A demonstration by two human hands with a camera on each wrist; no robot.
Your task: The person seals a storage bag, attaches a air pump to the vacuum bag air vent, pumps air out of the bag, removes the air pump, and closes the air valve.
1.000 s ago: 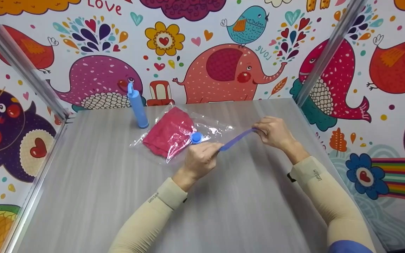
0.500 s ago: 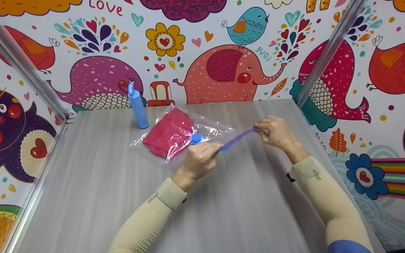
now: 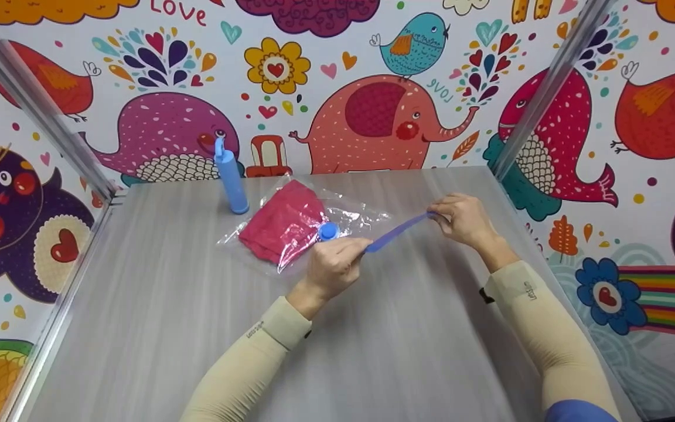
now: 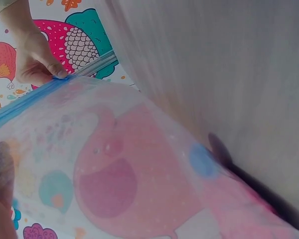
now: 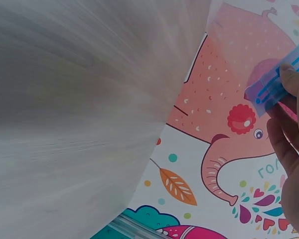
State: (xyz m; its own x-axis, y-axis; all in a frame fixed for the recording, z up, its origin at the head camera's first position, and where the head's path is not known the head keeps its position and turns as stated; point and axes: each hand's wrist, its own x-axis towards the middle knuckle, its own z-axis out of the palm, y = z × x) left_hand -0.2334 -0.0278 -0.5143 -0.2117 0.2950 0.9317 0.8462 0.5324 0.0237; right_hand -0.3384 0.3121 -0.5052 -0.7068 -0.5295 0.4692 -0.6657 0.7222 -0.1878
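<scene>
Both grips are closed, left hand (image 3: 334, 264) and right hand (image 3: 460, 221) pinching the blue zip (image 3: 399, 232) towards opposite sides of the clear bag (image 3: 361, 214), seemingly to keep it taut.

A booth-like enclosure — cartoon-printed walls (image 3: 337, 53), metal corner posts (image 3: 548, 88), a grey wood-grain tabletop (image 3: 396, 328).

A clear bag (image 3: 349, 212) holds red, seemingly bunched cloth (image 3: 285, 221).

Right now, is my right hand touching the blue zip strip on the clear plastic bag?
Touching. The right wrist view shows your right hand pinching the blue zip strip, with the thumb lying on it.
</scene>
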